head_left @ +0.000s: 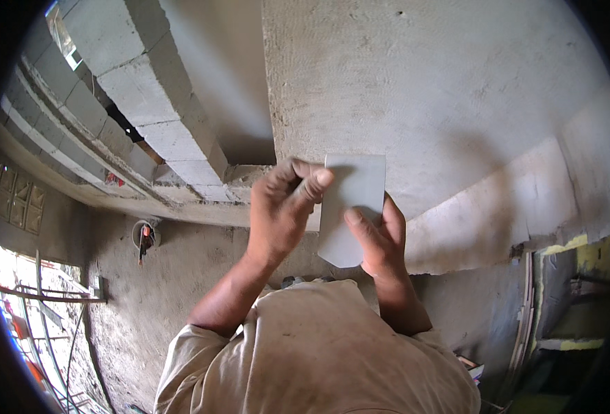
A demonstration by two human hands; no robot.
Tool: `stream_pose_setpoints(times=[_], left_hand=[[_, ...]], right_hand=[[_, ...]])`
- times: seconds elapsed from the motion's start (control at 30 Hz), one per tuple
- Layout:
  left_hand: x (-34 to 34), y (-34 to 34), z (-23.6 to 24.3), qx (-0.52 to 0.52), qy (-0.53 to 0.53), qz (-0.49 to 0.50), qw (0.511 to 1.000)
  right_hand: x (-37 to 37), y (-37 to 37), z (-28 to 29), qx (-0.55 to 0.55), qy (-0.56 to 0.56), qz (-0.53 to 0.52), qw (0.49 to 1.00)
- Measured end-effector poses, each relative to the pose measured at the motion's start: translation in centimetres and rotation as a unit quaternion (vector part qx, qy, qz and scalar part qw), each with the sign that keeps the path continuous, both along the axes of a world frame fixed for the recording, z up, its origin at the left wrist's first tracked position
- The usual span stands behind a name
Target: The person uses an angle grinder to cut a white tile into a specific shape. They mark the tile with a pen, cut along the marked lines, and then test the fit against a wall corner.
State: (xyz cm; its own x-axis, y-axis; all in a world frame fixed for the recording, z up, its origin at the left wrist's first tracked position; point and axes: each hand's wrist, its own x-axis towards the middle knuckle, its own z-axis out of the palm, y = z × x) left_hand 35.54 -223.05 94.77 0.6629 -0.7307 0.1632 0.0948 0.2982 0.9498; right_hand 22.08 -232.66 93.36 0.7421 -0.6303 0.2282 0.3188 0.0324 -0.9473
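A thin, flat, light-grey rectangular plate [352, 186] with clipped lower corners is upright in front of my chest. My right hand [382, 241] grips its lower right side, thumb across the near face and fingers behind. At the plate's upper left edge is my left hand [284, 203], its fingers curled in and the thumb pressed toward the index finger. The left thumb tip overlaps that edge; whether anything small is pinched there I cannot make out. Both hands look dusty.
A rough plastered wall [443, 90] rises ahead, with a pillar of grey blocks [146, 90] to the left. On the floor at left stands a white bucket [138, 236] with a tool in it. Metal bars [49, 297] stand at far left, a yellow-edged frame [560, 248] at right.
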Motion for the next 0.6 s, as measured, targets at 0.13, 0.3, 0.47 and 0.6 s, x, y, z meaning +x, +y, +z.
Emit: stream_pose_setpoints(times=[0.13,0.3,0.47,0.6], left_hand=[[-2.2,1.0,-2.8,0.053,-0.096,0.043,0.993],[-3.2,3.8,-5.8,0.162,-0.299,-0.064,0.938],[-0.9,3.8,-5.0,0.120,-0.126,-0.028,0.984],[-2.2,-0.9,1.7,-0.016,-0.281,0.021,0.959]], right_hand=[[0.1,-0.8,-0.9,-0.008,0.011,-0.075,0.997],[-0.3,-2.6,-1.1,-0.071,-0.030,-0.139,0.987],[-1.0,-2.9,0.8,-0.216,-0.054,-0.161,0.962],[-1.0,-2.0,0.9,-0.362,0.020,-0.199,0.910]])
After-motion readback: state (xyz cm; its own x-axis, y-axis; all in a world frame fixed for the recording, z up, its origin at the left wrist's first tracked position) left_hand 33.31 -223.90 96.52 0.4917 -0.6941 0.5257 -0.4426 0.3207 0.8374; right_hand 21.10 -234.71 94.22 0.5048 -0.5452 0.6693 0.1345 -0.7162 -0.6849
